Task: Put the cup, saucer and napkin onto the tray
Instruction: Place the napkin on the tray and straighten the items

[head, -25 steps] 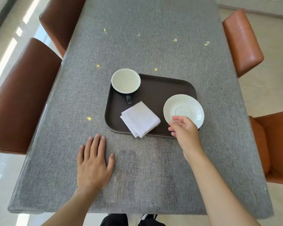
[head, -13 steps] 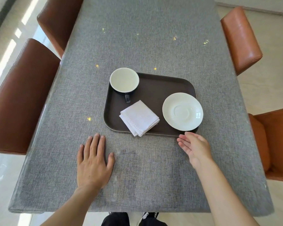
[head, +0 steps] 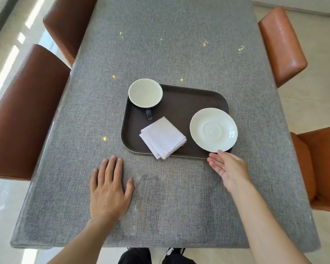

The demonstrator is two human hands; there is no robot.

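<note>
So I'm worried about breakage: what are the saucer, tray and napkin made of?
Saucer: looks like glazed white ceramic, with glossy window reflections. Tray: probably matte dark brown plastic, no shine. Napkin: seems to be white woven cloth, with stitched hems and soft folds.

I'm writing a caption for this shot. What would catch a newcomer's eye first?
The dark tray mid-table, carrying a cup at its far left corner, a folded white napkin overhanging the near edge, and a white saucer at the right. Next, two bare hands: the left hand flat on the grey tablecloth, the right hand open beside the saucer.
</note>
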